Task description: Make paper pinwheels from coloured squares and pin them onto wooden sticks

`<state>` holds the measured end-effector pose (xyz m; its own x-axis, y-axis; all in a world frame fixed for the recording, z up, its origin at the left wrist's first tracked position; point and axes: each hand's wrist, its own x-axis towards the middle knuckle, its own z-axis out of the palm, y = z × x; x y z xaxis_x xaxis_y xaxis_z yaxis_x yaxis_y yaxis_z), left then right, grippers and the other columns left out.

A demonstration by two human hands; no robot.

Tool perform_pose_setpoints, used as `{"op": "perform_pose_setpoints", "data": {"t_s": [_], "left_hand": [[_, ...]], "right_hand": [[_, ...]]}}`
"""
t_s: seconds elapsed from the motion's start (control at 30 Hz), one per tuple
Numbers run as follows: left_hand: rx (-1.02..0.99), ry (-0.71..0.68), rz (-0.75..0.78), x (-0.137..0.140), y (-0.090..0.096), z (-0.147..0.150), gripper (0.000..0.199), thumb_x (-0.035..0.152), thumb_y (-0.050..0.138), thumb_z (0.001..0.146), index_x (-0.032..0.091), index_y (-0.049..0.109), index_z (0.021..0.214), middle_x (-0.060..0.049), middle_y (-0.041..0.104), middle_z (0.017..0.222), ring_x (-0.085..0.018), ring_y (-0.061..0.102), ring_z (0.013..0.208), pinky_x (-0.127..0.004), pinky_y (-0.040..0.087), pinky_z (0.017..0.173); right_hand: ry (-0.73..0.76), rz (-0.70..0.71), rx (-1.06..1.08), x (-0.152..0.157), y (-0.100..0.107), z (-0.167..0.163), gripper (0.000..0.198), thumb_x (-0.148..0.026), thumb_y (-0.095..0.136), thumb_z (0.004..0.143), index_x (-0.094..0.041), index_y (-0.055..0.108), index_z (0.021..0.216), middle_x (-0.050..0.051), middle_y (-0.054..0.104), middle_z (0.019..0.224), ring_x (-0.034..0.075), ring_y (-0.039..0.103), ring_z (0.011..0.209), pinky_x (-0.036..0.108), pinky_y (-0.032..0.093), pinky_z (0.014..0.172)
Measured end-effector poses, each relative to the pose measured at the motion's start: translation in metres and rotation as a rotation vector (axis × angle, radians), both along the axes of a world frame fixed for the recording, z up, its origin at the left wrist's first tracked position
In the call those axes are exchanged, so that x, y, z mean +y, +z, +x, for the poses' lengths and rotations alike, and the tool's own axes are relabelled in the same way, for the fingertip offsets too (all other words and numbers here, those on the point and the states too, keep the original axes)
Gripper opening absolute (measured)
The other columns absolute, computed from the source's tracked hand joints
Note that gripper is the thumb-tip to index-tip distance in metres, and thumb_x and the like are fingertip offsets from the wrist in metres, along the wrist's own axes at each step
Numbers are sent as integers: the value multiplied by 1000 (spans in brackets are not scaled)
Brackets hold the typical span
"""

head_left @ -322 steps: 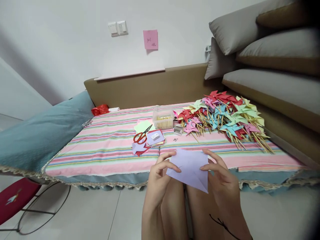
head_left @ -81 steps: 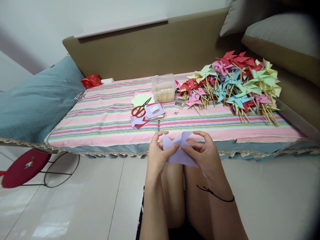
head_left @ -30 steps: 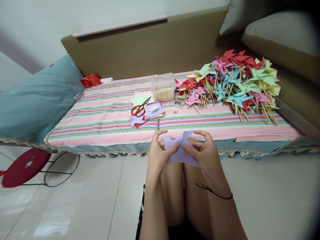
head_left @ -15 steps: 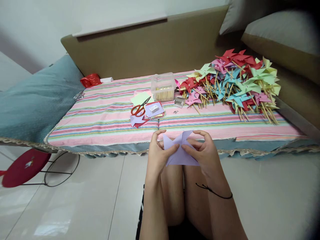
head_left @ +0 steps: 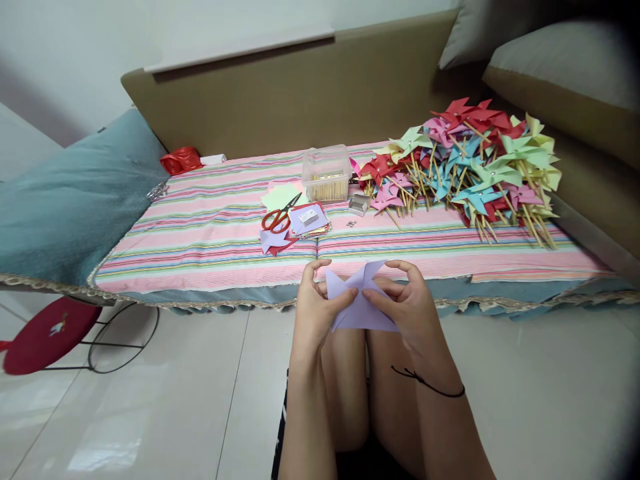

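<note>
A purple paper pinwheel (head_left: pixel 363 314), with some of its corners folded toward the middle, is held over my lap in front of the sofa edge. My left hand (head_left: pixel 319 310) pinches it from the left, thumb pressed near the centre. From the right my right hand (head_left: pixel 407 303) grips the same paper, its thumb also close to the centre. The fingertips behind the paper are mostly hidden. On the striped cloth ahead lie orange-handled scissors (head_left: pixel 279 217), a stack of coloured paper with a purple sheet on top (head_left: pixel 309 218), and purple and red cut pieces (head_left: pixel 275 241).
A clear plastic box (head_left: pixel 327 175) of wooden sticks stands on the cloth, beside a small box (head_left: pixel 359 205) and tiny metal bits (head_left: pixel 352 224). Finished pinwheels (head_left: pixel 463 167) pile up at the right. A red stool (head_left: pixel 53 335) stands at lower left; a red bag (head_left: pixel 181 161) lies at back left.
</note>
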<state>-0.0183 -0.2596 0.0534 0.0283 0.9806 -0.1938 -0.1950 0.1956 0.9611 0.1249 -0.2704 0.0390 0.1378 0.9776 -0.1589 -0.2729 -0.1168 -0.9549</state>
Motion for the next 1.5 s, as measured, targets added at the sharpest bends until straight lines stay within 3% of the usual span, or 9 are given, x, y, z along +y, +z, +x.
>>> {"op": "perform_pose_setpoints", "data": {"t_s": [0.27, 0.5, 0.77, 0.97, 1.13, 1.27, 1.5], "left_hand": [[-46, -44, -15, 1, 4, 0, 58, 26, 78, 66, 21, 42, 112, 1, 69, 69, -10, 58, 53, -20, 47, 54], [10, -53, -7, 1, 6, 2, 59, 22, 79, 64, 22, 44, 111, 7, 62, 59, -8, 55, 49, -17, 43, 49], [-42, 125, -14, 4, 4, 6, 60, 22, 82, 56, 22, 41, 100, 6, 63, 56, -10, 54, 44, -20, 45, 49], [-172, 383, 18, 8, -1, 11, 60, 20, 84, 53, 21, 41, 94, 7, 63, 56, -8, 54, 46, -20, 45, 53], [-312, 402, 3, 8, -6, 26, 57, 19, 84, 53, 21, 40, 88, 8, 61, 59, -8, 57, 50, -21, 47, 59], [-294, 377, -14, 4, -2, 38, 57, 19, 83, 54, 22, 39, 90, 10, 60, 57, -8, 55, 47, -21, 45, 57], [-205, 315, -15, 1, 2, 37, 61, 20, 82, 57, 23, 39, 100, 9, 60, 58, -9, 57, 50, -21, 45, 57]], "right_hand": [[-40, -4, 9, 2, -2, -1, 69, -35, 85, 55, -26, 39, 105, -2, 72, 64, 16, 63, 56, 25, 48, 54], [-44, 11, 9, 2, -4, 0, 67, -37, 84, 57, -26, 40, 105, -2, 72, 65, 16, 64, 57, 26, 49, 55], [5, -9, 59, 2, 1, -2, 73, -38, 85, 57, -25, 41, 114, 2, 75, 76, 18, 67, 63, 31, 53, 62], [-2, 3, 165, 4, 0, -5, 74, -38, 83, 60, -24, 44, 121, -1, 73, 76, 19, 68, 74, 37, 54, 79], [-156, 6, 167, 6, -2, -16, 75, -34, 85, 55, -25, 48, 120, -4, 66, 75, 18, 66, 72, 34, 55, 74], [-326, 29, 79, 6, -2, -22, 74, -33, 84, 57, -25, 48, 121, -3, 64, 82, 17, 64, 71, 31, 54, 67], [-386, 23, 50, 7, -6, -19, 80, -31, 88, 52, -26, 47, 121, -3, 63, 78, 16, 62, 66, 31, 53, 65]]}}
